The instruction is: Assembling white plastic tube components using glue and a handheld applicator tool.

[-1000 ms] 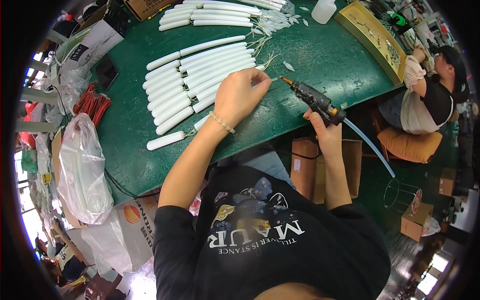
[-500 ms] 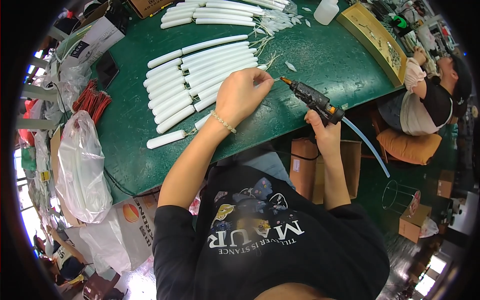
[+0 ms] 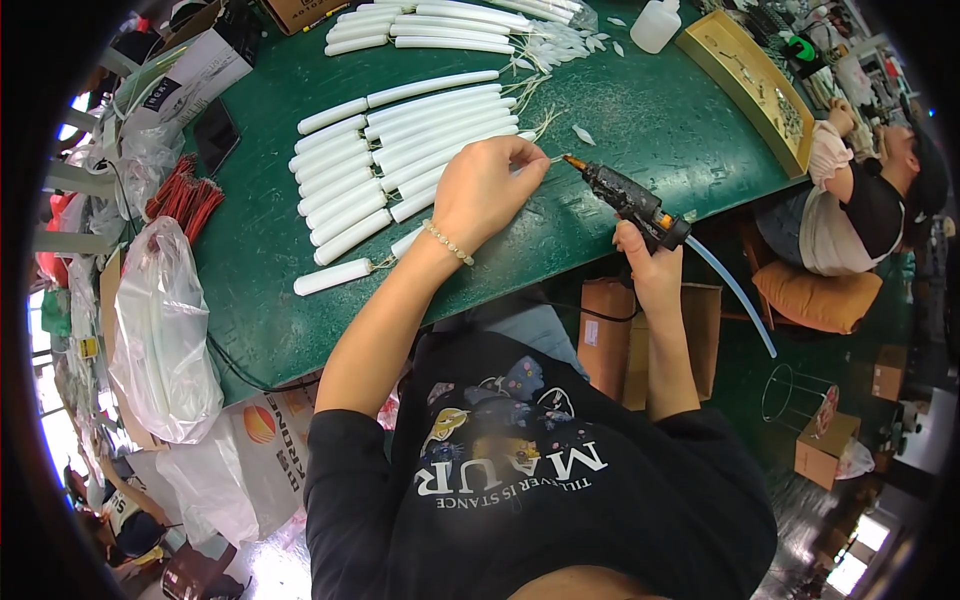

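Note:
My left hand [image 3: 486, 195] hovers over the near end of a row of white candle-like tubes [image 3: 345, 194], thumb and forefinger pinched on a thin pale piece too small to name. Its free end points at the nozzle of a black hot glue gun [image 3: 622, 196]; whether they touch I cannot tell. My right hand [image 3: 654, 272] is wrapped round the gun's handle, just beyond the table edge. A long translucent glue stick [image 3: 735, 292] sticks out of the gun's back. Thin wires [image 3: 535, 128] trail from the tubes' right ends. One clear leaf-shaped piece [image 3: 583, 134] lies beyond the nozzle.
More white tubes [image 3: 452, 43] and a heap of leaf-shaped pieces [image 3: 555, 47] lie at the back, by a white bottle [image 3: 655, 25]. A shallow yellow box [image 3: 693, 42] stands at the right. Red wires [image 3: 186, 200] and a bagged bundle [image 3: 165, 340] lie left. A person [image 3: 850, 200] sits at the right.
My two hands and the glue gun keep nearly the same pose, with the nozzle still by my left fingertips. The view has shifted very slightly.

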Tool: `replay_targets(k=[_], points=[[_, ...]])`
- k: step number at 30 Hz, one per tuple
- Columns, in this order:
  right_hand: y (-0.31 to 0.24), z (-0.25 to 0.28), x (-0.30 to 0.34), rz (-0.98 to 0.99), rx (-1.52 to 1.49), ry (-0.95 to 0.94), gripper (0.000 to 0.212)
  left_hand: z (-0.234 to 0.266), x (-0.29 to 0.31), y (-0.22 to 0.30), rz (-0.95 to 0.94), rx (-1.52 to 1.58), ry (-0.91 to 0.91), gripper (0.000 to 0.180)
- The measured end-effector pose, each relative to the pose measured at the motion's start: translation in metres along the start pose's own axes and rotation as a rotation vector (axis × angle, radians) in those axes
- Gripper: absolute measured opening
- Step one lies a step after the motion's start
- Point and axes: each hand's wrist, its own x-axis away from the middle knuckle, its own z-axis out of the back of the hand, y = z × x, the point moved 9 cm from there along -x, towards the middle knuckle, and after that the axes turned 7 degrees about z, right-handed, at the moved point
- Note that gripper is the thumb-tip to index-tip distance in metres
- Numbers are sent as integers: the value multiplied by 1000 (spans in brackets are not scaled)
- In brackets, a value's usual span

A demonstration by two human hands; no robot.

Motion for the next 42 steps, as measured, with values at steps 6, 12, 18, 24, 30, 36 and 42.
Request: replay_targets(k=[6, 12, 18, 24, 30, 36, 42], points=[[-1, 0, -2, -6, 12, -21, 26, 2, 0, 0, 2, 9, 3, 23], [8, 43, -49, -85, 212, 116, 33, 1, 0, -3, 1, 12, 1, 23], [34, 101, -117, -247, 410, 15, 48, -4, 1, -2, -7, -68, -14, 22], [-24, 92, -125, -38, 1372, 53, 45, -8, 3, -4, 10, -98, -39, 20], [-16, -22, -111, 337, 631, -239, 16, -8, 4, -3, 27, -103, -63, 21], [-12, -40, -107, 518, 792, -310, 17, -10, 2, -8, 52, -89, -92, 23], [-7, -40, -78, 184, 454, -536, 15, -14, 0, -15, 71, -40, -135, 23]])
